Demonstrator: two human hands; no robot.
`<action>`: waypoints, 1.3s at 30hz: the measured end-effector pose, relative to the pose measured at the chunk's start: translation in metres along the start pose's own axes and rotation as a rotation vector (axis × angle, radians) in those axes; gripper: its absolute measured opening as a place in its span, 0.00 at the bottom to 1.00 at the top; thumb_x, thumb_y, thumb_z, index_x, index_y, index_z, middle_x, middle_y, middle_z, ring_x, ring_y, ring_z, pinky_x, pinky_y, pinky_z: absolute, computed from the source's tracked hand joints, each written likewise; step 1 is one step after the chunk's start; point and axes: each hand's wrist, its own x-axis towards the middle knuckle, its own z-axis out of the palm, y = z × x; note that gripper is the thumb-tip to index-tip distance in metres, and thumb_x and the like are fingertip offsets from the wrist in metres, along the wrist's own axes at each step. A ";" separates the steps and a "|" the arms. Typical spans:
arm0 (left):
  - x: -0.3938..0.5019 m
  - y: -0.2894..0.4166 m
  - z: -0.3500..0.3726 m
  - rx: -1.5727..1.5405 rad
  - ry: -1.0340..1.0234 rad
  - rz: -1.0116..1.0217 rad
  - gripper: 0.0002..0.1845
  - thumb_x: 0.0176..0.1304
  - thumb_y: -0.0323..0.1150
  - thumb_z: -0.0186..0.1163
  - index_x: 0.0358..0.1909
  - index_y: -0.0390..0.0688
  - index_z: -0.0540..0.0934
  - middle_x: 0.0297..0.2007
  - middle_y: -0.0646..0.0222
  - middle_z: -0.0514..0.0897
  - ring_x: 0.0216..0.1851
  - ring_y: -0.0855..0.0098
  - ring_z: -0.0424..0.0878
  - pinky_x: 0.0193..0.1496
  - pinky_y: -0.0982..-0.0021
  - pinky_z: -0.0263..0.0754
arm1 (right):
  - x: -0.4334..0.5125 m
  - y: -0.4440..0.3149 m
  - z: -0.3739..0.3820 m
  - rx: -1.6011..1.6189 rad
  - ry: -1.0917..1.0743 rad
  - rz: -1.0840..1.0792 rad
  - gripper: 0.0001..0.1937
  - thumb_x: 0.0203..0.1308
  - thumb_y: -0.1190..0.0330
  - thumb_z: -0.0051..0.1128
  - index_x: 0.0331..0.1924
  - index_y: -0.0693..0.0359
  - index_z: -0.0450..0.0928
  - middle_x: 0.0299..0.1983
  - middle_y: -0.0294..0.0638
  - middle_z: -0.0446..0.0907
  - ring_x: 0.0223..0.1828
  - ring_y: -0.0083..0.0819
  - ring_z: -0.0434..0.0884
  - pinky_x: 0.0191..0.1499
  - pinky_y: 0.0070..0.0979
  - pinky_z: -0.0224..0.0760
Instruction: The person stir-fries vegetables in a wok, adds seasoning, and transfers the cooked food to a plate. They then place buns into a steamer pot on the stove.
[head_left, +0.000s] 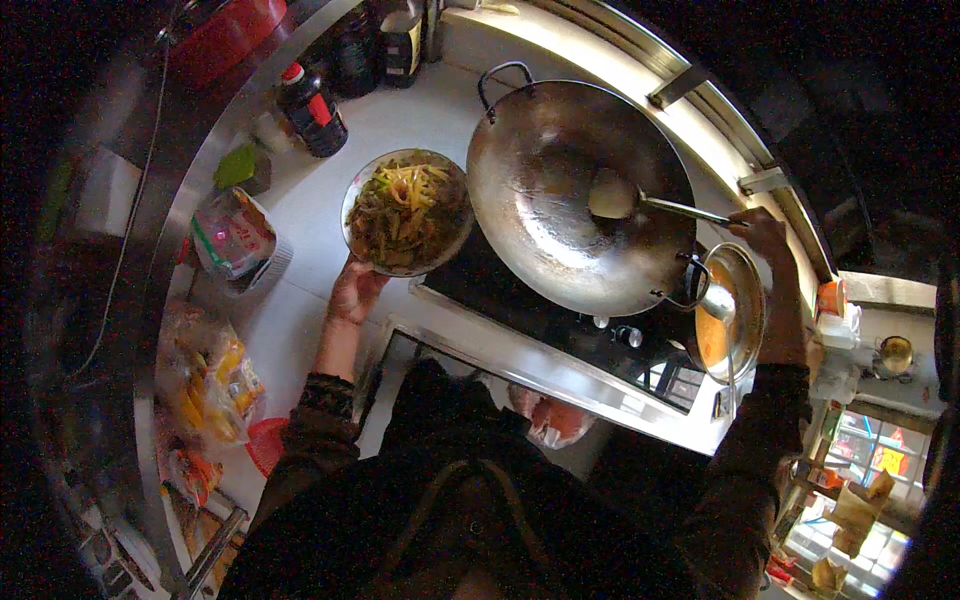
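Observation:
My left hand holds a plate of stir-fried food by its near rim, just left of the wok. The heap has pale yellow-green strips over darker pieces. In my right hand is the handle of a metal wok spatula, its blade resting inside a large two-handled steel wok. Only some oily residue shows in the wok, which stands over a black glass-topped stove. Right of it, below my right hand, a metal bowl contains orange liquid, with a metal spoon lying across it.
A red-capped dark bottle and other bottles stand at the back left. Along the left lie a plastic food box, a clear bag of yellow items and a red basket. A metal window rail curves behind the wok.

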 end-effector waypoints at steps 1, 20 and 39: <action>-0.003 0.002 -0.003 0.005 0.019 0.001 0.33 0.52 0.30 0.56 0.62 0.44 0.59 0.58 0.65 0.67 0.58 0.65 0.67 0.58 0.62 0.67 | 0.024 0.002 0.023 0.170 -0.043 -0.062 0.16 0.50 0.61 0.62 0.42 0.61 0.80 0.32 0.38 0.80 0.33 0.24 0.78 0.35 0.23 0.71; -0.073 0.011 0.035 0.035 0.072 0.155 0.28 0.54 0.26 0.51 0.60 0.43 0.63 0.54 0.64 0.71 0.54 0.67 0.71 0.54 0.64 0.71 | -0.146 -0.256 0.047 -0.055 0.801 -0.587 0.13 0.49 0.70 0.59 0.41 0.58 0.78 0.35 0.43 0.77 0.40 0.40 0.75 0.43 0.35 0.63; -0.304 -0.070 0.033 -0.195 0.166 0.400 0.21 0.57 0.29 0.52 0.54 0.41 0.67 0.51 0.65 0.73 0.51 0.67 0.73 0.53 0.64 0.73 | -0.207 -0.130 0.069 0.065 0.654 -0.655 0.16 0.60 0.62 0.46 0.48 0.63 0.74 0.44 0.50 0.76 0.46 0.46 0.75 0.48 0.35 0.67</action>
